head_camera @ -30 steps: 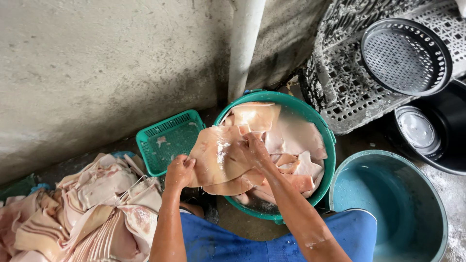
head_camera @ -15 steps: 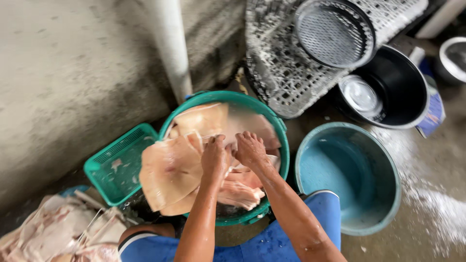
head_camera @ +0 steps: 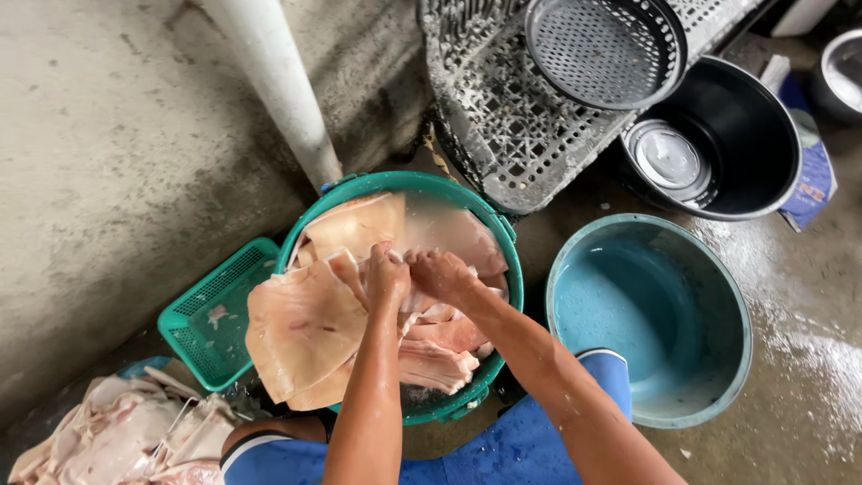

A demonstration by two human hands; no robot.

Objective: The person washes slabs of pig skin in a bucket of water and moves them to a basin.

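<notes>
A green tub on the floor holds several pale pink slabs of raw meat with skin. My left hand and my right hand meet over the middle of the tub, both closed on the edge of a meat piece. A large flat slab hangs over the tub's left rim, just left of my left hand. My wet forearms reach in from the bottom of the frame, above my blue shorts.
A blue basin stands right of the tub. A green basket sits left, and a pile of meat strips lies at bottom left. Behind are a grey crate, a round sieve, a black pot and a white pipe.
My left hand has come in from the left to meet the right hand over the tub. The camera view has swung right, so the strip pile slid toward the left edge.
</notes>
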